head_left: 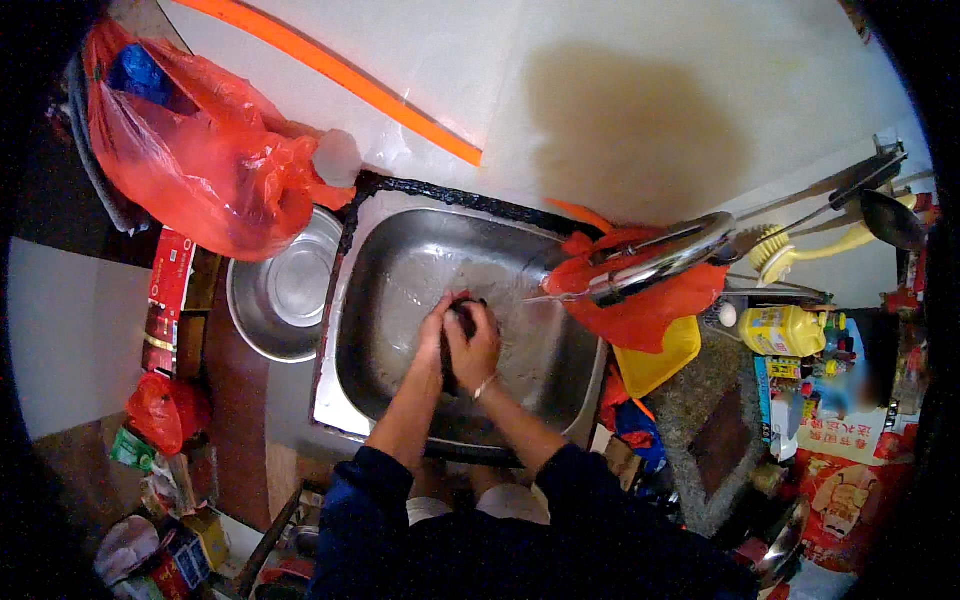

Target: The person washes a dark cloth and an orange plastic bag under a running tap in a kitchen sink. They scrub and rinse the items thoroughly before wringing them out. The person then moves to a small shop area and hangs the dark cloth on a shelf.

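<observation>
Over the steel sink (400, 262), left hand (435, 325) and right hand (474, 348), each grip closed around one dark object (464, 312).

Reference point: the steel sink (400, 290). To its right stands a yellow bottle (785, 330) with a printed label; beyond it lies a red-and-white printed package (850, 470) (part blurred). To the sink's left stands a tall red carton (170, 285); lower left, small coloured boxes (185, 550).
</observation>
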Available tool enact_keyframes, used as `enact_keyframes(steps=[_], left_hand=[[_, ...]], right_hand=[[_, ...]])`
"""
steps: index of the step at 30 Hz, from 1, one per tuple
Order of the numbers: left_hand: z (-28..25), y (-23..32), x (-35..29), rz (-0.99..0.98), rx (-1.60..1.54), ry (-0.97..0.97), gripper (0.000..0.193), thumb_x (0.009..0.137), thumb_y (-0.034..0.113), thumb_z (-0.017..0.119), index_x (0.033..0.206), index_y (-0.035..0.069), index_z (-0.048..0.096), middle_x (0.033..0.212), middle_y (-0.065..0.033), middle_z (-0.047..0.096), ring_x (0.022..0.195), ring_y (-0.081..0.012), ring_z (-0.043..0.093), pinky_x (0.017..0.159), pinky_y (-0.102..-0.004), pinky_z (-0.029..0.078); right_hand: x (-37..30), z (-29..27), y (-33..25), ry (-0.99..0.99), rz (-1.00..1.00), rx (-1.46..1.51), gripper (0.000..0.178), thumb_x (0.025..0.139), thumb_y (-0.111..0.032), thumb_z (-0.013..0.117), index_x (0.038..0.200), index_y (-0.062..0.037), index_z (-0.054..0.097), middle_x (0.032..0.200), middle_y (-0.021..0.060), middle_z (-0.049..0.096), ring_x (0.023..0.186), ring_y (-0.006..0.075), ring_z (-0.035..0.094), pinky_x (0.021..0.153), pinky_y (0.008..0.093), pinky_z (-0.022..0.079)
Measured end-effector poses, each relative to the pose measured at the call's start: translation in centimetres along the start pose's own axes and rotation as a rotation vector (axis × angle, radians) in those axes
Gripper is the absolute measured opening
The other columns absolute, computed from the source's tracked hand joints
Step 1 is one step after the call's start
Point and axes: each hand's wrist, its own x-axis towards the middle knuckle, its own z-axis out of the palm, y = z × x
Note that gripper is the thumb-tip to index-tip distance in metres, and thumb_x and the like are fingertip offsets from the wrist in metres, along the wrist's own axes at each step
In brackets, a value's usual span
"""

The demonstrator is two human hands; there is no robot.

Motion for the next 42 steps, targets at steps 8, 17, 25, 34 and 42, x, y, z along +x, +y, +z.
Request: enact_keyframes(steps=[8,17,25,34,42], left_hand=[[4.0,-3.7,-1.7,0.667,0.809,-0.067,0.044,0.081,0.010,0.060,0.123,0.001,0.048,0.120,-0.0084,0.050,0.111,-0.0185,0.046,0.095,-0.0300,0.034],[-1.6,-5.0,5.7,-0.029,-0.368,-0.289,0.033,0.089,0.031,0.050,0.115,0.011,0.052,0.102,-0.0048,0.056,0.092,-0.0183,0.054,0.084,-0.0326,0.043],[3.2,-5.9,2.9,-0.087,0.007,0.019,0.037,0.089,0.023,0.049,0.123,0.008,0.047,0.111,-0.0070,0.057,0.099,-0.0222,0.055,0.084,-0.0354,0.046],[-0.5,-6.4,4.3,-0.159,-0.321,-0.107,0.036,0.090,0.033,0.048,0.115,0.007,0.052,0.106,-0.0063,0.058,0.095,-0.0214,0.055,0.082,-0.0355,0.046],[1.2,-6.8,4.0,-0.011,-0.139,-0.021,0.046,0.089,0.031,0.050,0.130,0.011,0.041,0.118,-0.0052,0.052,0.104,-0.0190,0.051,0.084,-0.0350,0.044]], right_hand=[[10.2,-2.9,8.0,0.233,0.351,-0.030,0.028,0.086,-0.022,0.048,0.101,-0.0003,0.057,0.100,0.0179,0.059,0.096,0.0306,0.056,0.086,0.0359,0.042],[1.1,-2.1,-0.7,0.018,-0.108,-0.104,0.030,0.074,-0.022,0.064,0.096,-0.0019,0.059,0.095,0.0167,0.057,0.088,0.0321,0.056,0.079,0.0382,0.044],[9.5,-3.8,10.6,0.132,0.023,-0.392,0.029,0.084,-0.025,0.052,0.093,0.0017,0.056,0.092,0.0199,0.060,0.083,0.0354,0.057,0.071,0.0404,0.046],[3.0,-2.5,3.8,-0.075,0.208,-0.299,0.033,0.079,-0.024,0.059,0.105,-0.0040,0.057,0.100,0.0180,0.060,0.091,0.0357,0.056,0.079,0.0422,0.044],[7.1,-2.7,8.1,0.079,0.091,-0.189,0.023,0.076,-0.020,0.060,0.089,-0.0017,0.059,0.087,0.0174,0.061,0.084,0.0331,0.056,0.080,0.0372,0.043]])
